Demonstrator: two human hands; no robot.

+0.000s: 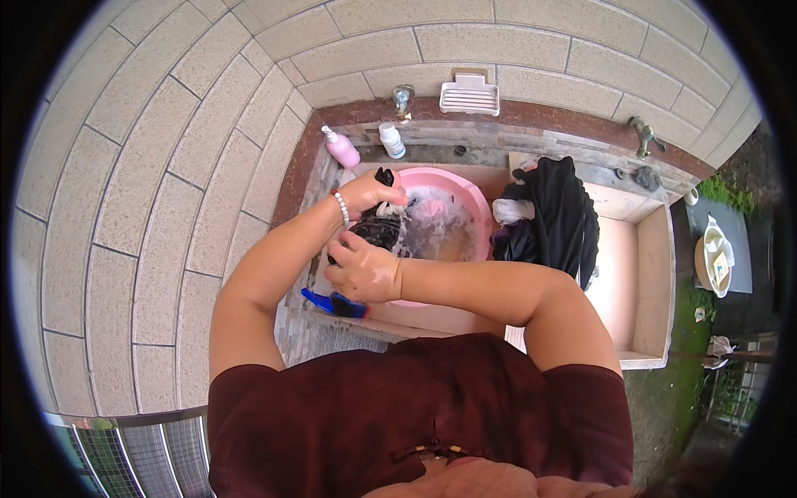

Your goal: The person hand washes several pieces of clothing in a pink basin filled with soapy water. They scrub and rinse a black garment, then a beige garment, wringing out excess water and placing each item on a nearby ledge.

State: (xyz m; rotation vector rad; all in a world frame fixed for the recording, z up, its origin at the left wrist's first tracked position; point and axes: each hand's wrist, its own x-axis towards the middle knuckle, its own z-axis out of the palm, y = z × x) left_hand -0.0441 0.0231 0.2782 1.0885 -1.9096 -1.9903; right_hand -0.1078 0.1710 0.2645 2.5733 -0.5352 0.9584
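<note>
My left hand (368,194), with a beaded bracelet at its wrist, grips the upper end of a wet black cloth (377,231) with a whitish patch. Wet and sudsy, my right hand (364,267) has its fingers closed on the lower end of the same cloth. Both hands are over the left side of a pink plastic basin (476,199), which holds cloudy, foamy water. A pink item (431,210) shows among the suds. Just below my right hand, a blue-handled brush (335,304) lies at the basin's near left; its underside is hidden.
A pink pump bottle (342,148) and a white bottle (392,141) stand behind the basin, below a faucet (403,99) and a soap dish (469,95). Dark clothes (554,218) drape over the divider beside the right sink compartment (650,274). Tiled wall (143,205) bounds the left.
</note>
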